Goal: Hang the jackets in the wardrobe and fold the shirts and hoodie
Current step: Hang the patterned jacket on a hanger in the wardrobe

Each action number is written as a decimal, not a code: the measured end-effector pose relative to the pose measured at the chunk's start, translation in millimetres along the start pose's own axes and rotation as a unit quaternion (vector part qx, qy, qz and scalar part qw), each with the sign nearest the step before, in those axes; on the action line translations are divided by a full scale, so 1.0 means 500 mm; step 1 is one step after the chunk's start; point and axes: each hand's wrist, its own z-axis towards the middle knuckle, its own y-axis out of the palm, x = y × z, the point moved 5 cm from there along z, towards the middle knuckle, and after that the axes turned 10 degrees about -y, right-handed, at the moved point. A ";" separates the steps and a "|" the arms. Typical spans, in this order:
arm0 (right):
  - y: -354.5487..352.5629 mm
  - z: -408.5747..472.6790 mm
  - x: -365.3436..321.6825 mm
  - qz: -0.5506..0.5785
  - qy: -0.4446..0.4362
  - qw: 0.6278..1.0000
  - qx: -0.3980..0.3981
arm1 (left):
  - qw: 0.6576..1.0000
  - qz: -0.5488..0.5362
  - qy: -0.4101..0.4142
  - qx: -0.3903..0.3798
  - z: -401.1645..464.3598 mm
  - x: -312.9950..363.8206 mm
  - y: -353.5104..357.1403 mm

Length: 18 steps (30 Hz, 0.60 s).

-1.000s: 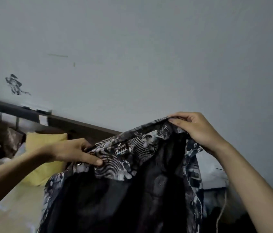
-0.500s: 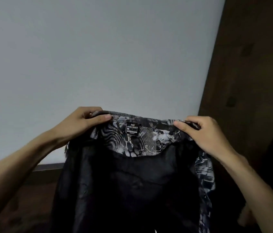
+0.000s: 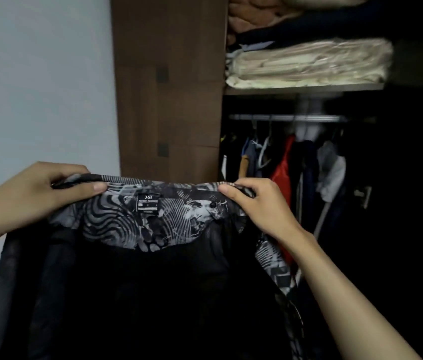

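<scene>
Both hands pinch the collar of a jacket [image 3: 153,222], left hand [image 3: 36,193] and right hand [image 3: 254,206] at opposite ends. Its swirl-printed fabric tops a black mesh lining. Beyond, the open wardrobe [image 3: 168,87] shows a metal rail [image 3: 286,117].

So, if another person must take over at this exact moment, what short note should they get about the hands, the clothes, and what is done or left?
Left hand: its grip pinches the collar edge of the patterned jacket on one side.
Right hand: pinches the collar on the other side.
The jacket is held up spread, its inner side and neck label facing the camera, in front of the open wardrobe.
Inside, clothes already hang on the rail; folded fabric lies on the shelf above.
Done: jacket brought to the wardrobe.
Left: no hanger is in it yet; hang it. Shirts and hoodie are not in view.
</scene>
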 end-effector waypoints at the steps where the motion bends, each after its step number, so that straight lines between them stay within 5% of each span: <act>1: -0.019 -0.017 0.012 -0.017 0.017 1.000 0.007 | 1.000 -0.010 0.014 -0.019 0.021 0.000 0.025; 11: -0.190 -0.131 0.165 -0.154 0.170 0.973 0.026 | 0.977 -0.082 0.098 -0.170 0.167 0.045 0.289; 18: -0.205 -0.116 0.290 0.001 0.238 0.971 -0.014 | 0.976 -0.066 0.087 -0.191 0.270 0.066 0.387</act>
